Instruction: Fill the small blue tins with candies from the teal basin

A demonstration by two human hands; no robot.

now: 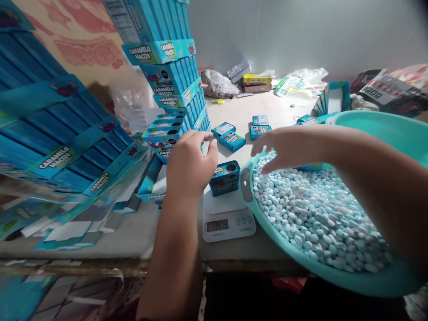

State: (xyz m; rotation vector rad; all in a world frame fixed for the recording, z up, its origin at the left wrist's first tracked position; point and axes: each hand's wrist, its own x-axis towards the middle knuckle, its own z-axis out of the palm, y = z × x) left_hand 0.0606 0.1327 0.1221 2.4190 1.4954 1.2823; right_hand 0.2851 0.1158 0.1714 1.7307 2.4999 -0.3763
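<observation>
Loosely curled and knuckles-up, the left hand [190, 162] is held with its palm hidden (whether anything is pinched cannot be told), thumb just beside a small blue cardboard candy box [224, 177]. That box is stood on a white digital kitchen scale [227, 220], long axis left to right, round opening upward. The right hand [284, 147] is spread palm-down over pale blue-and-white candies [310, 214] in a teal plastic basin [384, 129].

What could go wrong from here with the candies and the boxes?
The basin seems to overhang the front edge of the table; pressure from the right hand could spill candies. The left hand is beside the tall box stack; a bump might topple it onto the small box on the scale.
</observation>
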